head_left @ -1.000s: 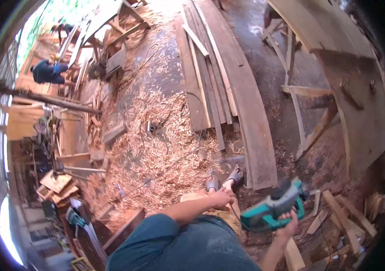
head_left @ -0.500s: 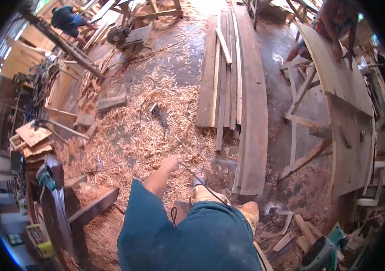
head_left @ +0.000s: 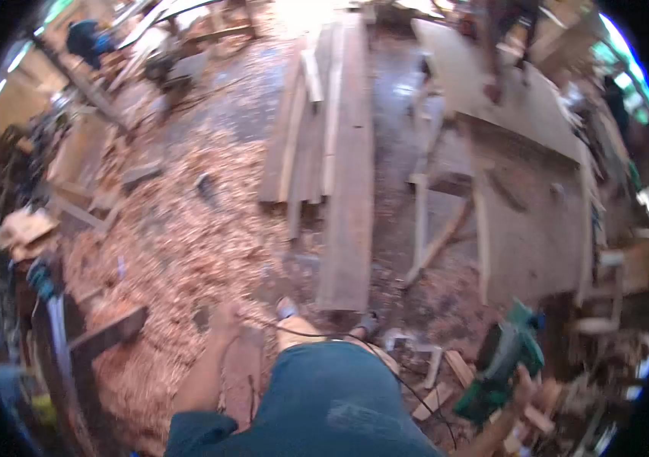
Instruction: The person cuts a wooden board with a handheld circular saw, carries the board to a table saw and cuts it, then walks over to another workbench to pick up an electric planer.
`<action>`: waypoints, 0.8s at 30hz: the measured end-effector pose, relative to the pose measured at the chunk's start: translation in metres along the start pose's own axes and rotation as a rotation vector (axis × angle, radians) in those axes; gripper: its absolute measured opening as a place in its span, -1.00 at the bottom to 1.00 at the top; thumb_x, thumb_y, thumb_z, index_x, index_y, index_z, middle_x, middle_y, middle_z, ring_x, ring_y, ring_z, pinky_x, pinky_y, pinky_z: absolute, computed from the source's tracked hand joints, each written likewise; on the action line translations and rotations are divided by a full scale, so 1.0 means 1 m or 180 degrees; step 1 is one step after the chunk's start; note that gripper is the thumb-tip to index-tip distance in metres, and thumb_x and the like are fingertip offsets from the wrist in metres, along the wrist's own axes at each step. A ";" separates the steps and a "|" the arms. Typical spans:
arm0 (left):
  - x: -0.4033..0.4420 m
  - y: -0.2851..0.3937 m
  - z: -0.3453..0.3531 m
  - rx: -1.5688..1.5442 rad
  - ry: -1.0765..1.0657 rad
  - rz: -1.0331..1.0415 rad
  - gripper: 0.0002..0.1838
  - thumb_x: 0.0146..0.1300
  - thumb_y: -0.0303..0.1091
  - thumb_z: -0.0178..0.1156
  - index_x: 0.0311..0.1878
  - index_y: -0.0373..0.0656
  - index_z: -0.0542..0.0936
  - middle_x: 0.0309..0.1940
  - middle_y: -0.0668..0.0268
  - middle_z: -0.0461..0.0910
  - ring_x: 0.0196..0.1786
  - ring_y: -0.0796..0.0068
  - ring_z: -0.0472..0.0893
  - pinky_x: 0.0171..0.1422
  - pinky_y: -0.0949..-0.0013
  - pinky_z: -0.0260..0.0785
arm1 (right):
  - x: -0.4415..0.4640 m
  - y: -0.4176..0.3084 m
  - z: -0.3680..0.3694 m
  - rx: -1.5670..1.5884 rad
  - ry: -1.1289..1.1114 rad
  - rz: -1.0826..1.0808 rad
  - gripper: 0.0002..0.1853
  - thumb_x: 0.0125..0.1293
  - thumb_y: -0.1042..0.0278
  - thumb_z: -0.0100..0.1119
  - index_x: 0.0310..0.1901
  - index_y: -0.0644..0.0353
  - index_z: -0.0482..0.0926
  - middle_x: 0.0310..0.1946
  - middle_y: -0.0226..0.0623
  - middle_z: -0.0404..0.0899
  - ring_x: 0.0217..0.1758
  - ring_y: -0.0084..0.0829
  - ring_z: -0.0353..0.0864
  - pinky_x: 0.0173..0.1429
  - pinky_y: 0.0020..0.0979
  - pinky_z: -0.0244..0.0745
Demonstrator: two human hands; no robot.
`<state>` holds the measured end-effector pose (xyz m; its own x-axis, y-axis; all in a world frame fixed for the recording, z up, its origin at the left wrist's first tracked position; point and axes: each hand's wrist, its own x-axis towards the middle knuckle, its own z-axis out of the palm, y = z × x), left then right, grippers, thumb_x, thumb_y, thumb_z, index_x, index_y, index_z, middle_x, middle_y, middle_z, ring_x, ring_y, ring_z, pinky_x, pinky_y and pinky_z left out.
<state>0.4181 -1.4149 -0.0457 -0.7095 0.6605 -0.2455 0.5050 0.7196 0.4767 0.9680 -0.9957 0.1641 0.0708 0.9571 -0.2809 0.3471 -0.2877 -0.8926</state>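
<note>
My right hand (head_left: 524,387) is closed on a green electric hand planer (head_left: 501,364), held out at my lower right above wood offcuts. Its far end points up and to the right. A dark power cord (head_left: 317,334) crosses in front of my shirt. The cord's left end runs to my left hand (head_left: 223,320), which is closed around it, low over the shavings, though blur softens the fingers.
Curled wood shavings (head_left: 187,206) cover the floor at left. Long boards (head_left: 349,228) lie ahead. To the right, wide panels (head_left: 526,221) lean on a wooden frame (head_left: 446,240), with a person (head_left: 492,53) behind. Another person (head_left: 84,42) bends at far left.
The view has swung right. My right hand and the planer have come into sight, lifted at the lower right. My left hand has lowered, still with the cord.
</note>
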 end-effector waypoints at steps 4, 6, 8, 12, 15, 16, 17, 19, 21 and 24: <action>-0.022 0.060 0.005 -0.0402 0.0757 0.0309 -0.83 0.18 -0.40 0.08 -0.51 -0.21 0.43 -0.55 0.06 0.41 -0.33 -0.03 0.44 -0.25 0.04 0.23 | 0.049 -0.014 0.010 0.0140 0.0407 -0.0396 -0.79 0.15 0.45 0.24 -0.18 0.23 0.51 -0.59 -0.43 0.40 -0.65 -0.54 0.37 -0.55 -0.46 0.29; -0.031 0.091 0.003 -0.0320 0.0473 0.0298 -0.80 0.23 -0.38 0.06 -0.51 -0.22 0.43 -0.54 0.05 0.42 -0.32 -0.03 0.45 -0.23 0.04 0.25 | 0.088 -0.016 0.008 0.0142 0.0307 -0.0499 -0.84 0.18 0.44 0.22 -0.24 0.23 0.48 -0.60 -0.41 0.41 -0.66 -0.53 0.39 -0.58 -0.43 0.32; -0.053 0.115 0.007 0.0011 0.0307 0.0063 -0.78 0.28 -0.34 0.09 -0.47 -0.23 0.50 -0.48 0.04 0.49 -0.31 -0.05 0.49 -0.19 0.05 0.31 | 0.131 -0.007 0.004 0.0225 0.0265 -0.0530 -0.86 0.19 0.44 0.22 -0.25 0.23 0.47 -0.60 -0.41 0.41 -0.66 -0.53 0.39 -0.58 -0.42 0.33; -0.081 0.145 0.029 -0.0360 -0.0013 -0.0291 -0.79 0.18 -0.28 0.24 -0.38 -0.26 0.60 -0.36 0.01 0.58 -0.21 -0.06 0.57 -0.11 0.09 0.40 | 0.216 0.003 0.023 0.0260 0.0246 -0.0493 -0.89 0.20 0.45 0.21 -0.30 0.19 0.46 -0.60 -0.42 0.40 -0.66 -0.54 0.38 -0.58 -0.43 0.32; -0.096 0.146 0.045 -0.0061 -0.0354 -0.0592 -0.77 0.13 -0.28 0.28 -0.36 -0.29 0.60 -0.38 -0.02 0.57 -0.22 -0.06 0.57 -0.10 0.10 0.41 | 0.278 0.014 0.031 0.0461 0.0272 -0.0282 -0.89 0.19 0.45 0.20 -0.33 0.18 0.45 -0.61 -0.41 0.40 -0.66 -0.53 0.39 -0.59 -0.43 0.32; -0.102 0.140 0.052 -0.0122 -0.0230 -0.0537 -0.78 0.11 -0.29 0.28 -0.35 -0.30 0.60 -0.38 -0.02 0.57 -0.22 -0.05 0.57 -0.10 0.11 0.42 | 0.289 0.012 0.034 0.0609 0.0250 -0.0217 -0.88 0.18 0.44 0.21 -0.33 0.18 0.45 -0.61 -0.41 0.40 -0.67 -0.52 0.39 -0.59 -0.42 0.32; -0.109 0.130 0.060 -0.0186 -0.0106 -0.0481 -0.78 0.10 -0.31 0.29 -0.34 -0.31 0.60 -0.39 -0.03 0.56 -0.22 -0.04 0.57 -0.10 0.12 0.42 | 0.301 0.008 0.034 0.0758 0.0227 -0.0156 -0.88 0.17 0.44 0.22 -0.34 0.18 0.44 -0.62 -0.41 0.40 -0.67 -0.52 0.39 -0.60 -0.41 0.32; -0.118 0.122 0.075 -0.0324 -0.0007 -0.0527 -0.79 0.06 -0.33 0.30 -0.34 -0.31 0.60 -0.38 -0.03 0.56 -0.22 -0.03 0.58 -0.10 0.13 0.43 | 0.326 0.001 0.033 0.0519 0.0321 -0.0127 -0.87 0.14 0.43 0.22 -0.36 0.17 0.44 -0.63 -0.40 0.40 -0.68 -0.51 0.39 -0.62 -0.41 0.32; -0.125 0.122 0.076 -0.0445 -0.0098 -0.0748 -0.79 0.03 -0.35 0.30 -0.35 -0.31 0.60 -0.37 -0.03 0.57 -0.22 0.00 0.58 -0.11 0.13 0.44 | 0.347 0.002 0.022 0.0409 0.0376 -0.0150 -0.87 0.12 0.42 0.22 -0.37 0.16 0.45 -0.63 -0.40 0.41 -0.69 -0.51 0.40 -0.63 -0.41 0.32; -0.120 0.156 0.066 -0.0178 -0.0312 -0.0816 -0.79 0.01 -0.35 0.30 -0.34 -0.31 0.61 -0.33 -0.02 0.58 -0.21 0.03 0.59 -0.10 0.14 0.44 | 0.385 -0.001 -0.008 0.0335 0.0292 -0.0276 -0.89 0.09 0.42 0.21 -0.40 0.16 0.46 -0.62 -0.39 0.43 -0.70 -0.51 0.40 -0.65 -0.40 0.31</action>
<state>0.6145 -1.3680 0.0018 -0.7584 0.4780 -0.4432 0.2853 0.8547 0.4336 1.0028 -0.6266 0.0593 0.1316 0.9762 -0.1723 0.2561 -0.2014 -0.9454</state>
